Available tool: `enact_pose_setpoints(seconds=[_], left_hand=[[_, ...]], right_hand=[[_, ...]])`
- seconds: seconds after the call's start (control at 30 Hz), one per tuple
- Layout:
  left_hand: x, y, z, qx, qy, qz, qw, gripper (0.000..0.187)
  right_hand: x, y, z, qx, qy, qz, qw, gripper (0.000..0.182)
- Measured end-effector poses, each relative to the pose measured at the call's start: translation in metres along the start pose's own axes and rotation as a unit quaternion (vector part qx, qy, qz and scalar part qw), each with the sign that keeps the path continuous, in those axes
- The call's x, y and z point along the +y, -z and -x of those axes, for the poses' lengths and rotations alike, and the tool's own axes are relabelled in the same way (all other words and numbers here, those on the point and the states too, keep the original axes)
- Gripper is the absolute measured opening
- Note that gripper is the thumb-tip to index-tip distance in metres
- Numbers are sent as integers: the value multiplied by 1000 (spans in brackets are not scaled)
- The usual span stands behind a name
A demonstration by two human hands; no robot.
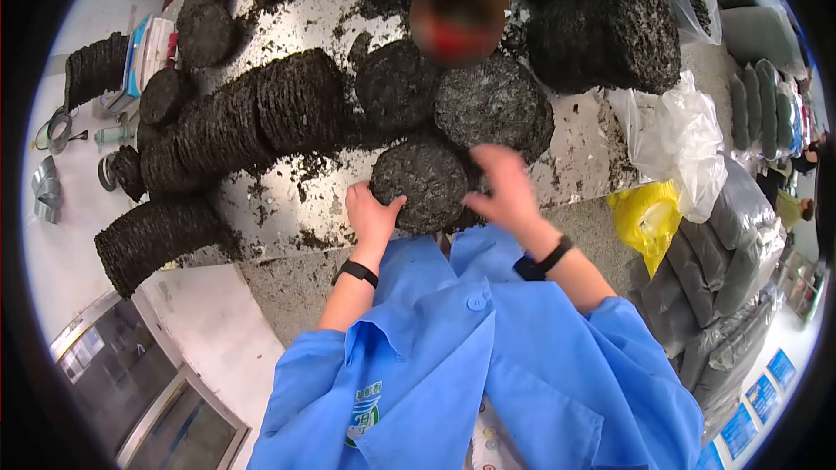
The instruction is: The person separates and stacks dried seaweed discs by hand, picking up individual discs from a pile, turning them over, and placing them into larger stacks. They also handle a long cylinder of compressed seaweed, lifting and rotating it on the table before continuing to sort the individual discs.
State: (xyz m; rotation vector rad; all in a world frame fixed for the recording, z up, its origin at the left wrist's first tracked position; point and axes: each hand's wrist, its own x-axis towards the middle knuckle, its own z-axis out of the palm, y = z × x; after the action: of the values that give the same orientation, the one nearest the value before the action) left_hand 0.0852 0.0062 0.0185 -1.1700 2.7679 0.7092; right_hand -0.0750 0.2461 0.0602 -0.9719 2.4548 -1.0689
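A round black cake of what looks like dried seaweed (pixel 421 183) lies at the table's near edge, in front of my body. My left hand (pixel 369 218) grips its left edge, with the thumb at the near rim and the fingers along the side. My right hand (pixel 508 190), smeared by motion, is at the right side of the cake with thumb and fingers apart. It holds nothing that I can see. Just behind are two more round cakes, a darker one (pixel 396 85) and a larger greyish one (pixel 494 104). A blurred round container, red inside (pixel 459 30), stands behind the larger one.
Long rows of stacked cakes (pixel 252 117) run along the left, with another row (pixel 157 239) at the near left corner. A tall dark pile (pixel 605 30) stands at the back right. Clear plastic bags (pixel 675 144) and a yellow bag (pixel 646 218) hang at the right. Dark crumbs litter the table (pixel 261 209).
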Motion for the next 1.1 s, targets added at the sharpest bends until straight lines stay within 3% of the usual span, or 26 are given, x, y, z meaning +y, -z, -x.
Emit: enact_pose_setpoints(seconds=[0.03, 0.1, 0.17, 0.23, 0.27, 0.37, 0.4, 0.43, 0.5, 0.53, 0.57, 0.6, 0.67, 0.7, 0.77, 0.83, 0.9, 1.0, 1.03, 1.1], left_hand=[[-1, -2, 3, -6, 4, -4, 1000, 70], [-3, -4, -1, -6, 19, 112, 994, 58], [-17, -10, -4, -22, 1, 125, 992, 48], [-32, -15, -9, -77, 126, 405, 902, 38], [-32, -3, -8, -137, 170, 466, 858, 33], [-26, 11, -9, -120, 181, 521, 825, 30], [-26, 11, -13, -118, 192, 519, 824, 32], [-28, 2, -11, -119, 192, 523, 822, 32], [-36, -18, -10, -52, 173, 361, 915, 41], [-32, -17, -9, -49, 176, 361, 915, 50], [-31, -16, -10, -48, 177, 363, 914, 50], [-31, -15, -11, -45, 165, 353, 920, 49], [-33, -9, -8, -42, 155, 342, 926, 47], [-33, -2, -7, -41, 154, 361, 919, 45], [-30, 8, -18, -34, 144, 386, 910, 43], [-37, 18, -16, -65, 130, 258, 955, 39], [-34, 19, -18, -87, 133, 226, 961, 40], [-24, 19, -21, -84, 224, 410, 880, 40], [-21, 24, -23, -83, 220, 408, 882, 40], [-20, 32, -22, -106, 221, 513, 822, 39]], right_hand=[[-15, -22, 5, -106, 70, -8, 992, 107], [-26, -63, 20, -158, 72, 56, 983, 111], [-24, -75, 15, -170, 69, 122, 975, 112], [-25, -69, 9, -190, 42, 66, 979, 109], [-23, -66, 6, -191, 50, 52, 979, 102], [-16, -61, -3, -196, 95, 30, 975, 95], [-15, -58, -4, -169, 115, 7, 979, 77], [-19, -51, -6, -171, 115, 12, 979, 77], [-31, -34, -14, -76, 104, -102, 986, 60], [-41, -24, -19, 24, 71, -124, 989, 47], [-52, -3, -23, 66, -47, -190, 978, 39], [-30, -5, -22, 145, -137, -130, 971, 34], [-4, 26, -44, 217, -124, -215, 944, 48], [5, 37, -43, 267, -104, -121, 950, 70], [-8, 48, -30, 183, -50, 22, 982, 88], [-20, 13, -19, -42, 142, 3, 989, 102], [-52, -26, -7, -160, 140, 19, 977, 110], [-53, -76, -5, -208, 96, 44, 973, 119], [-52, -77, -7, -204, 96, 43, 973, 119], [-51, -79, -8, -156, 100, -13, 983, 119]])
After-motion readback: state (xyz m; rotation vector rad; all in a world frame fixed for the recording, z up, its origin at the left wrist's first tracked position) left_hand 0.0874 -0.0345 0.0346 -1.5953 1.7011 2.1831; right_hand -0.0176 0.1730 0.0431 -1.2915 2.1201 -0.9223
